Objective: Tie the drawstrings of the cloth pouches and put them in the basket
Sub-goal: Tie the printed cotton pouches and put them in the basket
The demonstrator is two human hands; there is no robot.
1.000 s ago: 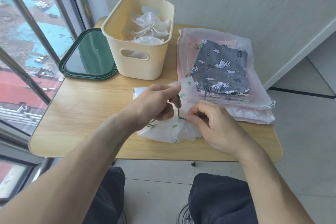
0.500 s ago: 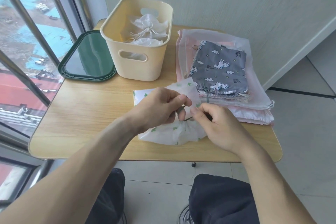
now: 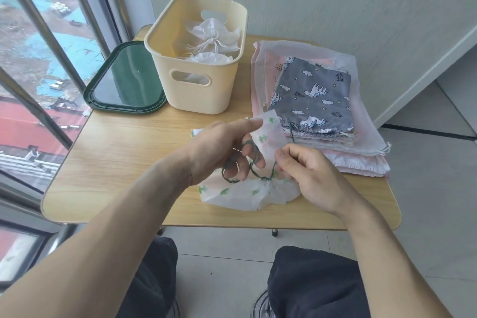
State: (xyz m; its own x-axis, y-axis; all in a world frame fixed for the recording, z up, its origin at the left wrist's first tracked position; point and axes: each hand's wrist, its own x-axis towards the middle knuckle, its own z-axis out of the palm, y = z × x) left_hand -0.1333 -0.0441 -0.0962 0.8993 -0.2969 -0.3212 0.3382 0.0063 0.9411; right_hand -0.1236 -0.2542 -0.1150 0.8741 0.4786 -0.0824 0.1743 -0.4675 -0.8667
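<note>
A white pouch with green cactus prints [image 3: 242,195] lies near the table's front edge, its mouth gathered. Its dark green drawstring [image 3: 254,170] loops around the fingers of my left hand [image 3: 222,148], whose index finger points right. My right hand [image 3: 307,173] pinches the other strand just right of the gathered mouth. The cream basket [image 3: 198,90] stands behind, holding two tied white pouches [image 3: 213,39]. A stack of flat pouches, topped by a grey unicorn-print one [image 3: 313,93], lies to the right.
A dark green lid [image 3: 126,80] lies left of the basket by the window. The small wooden table [image 3: 124,152] ends just below the pouch. A wall runs behind, tiled floor to the right. My knees sit under the table's front edge.
My left hand has lifted and spread, drawing the green string into a loop round its fingers. My right hand shifted slightly right, still pinching its strand.
</note>
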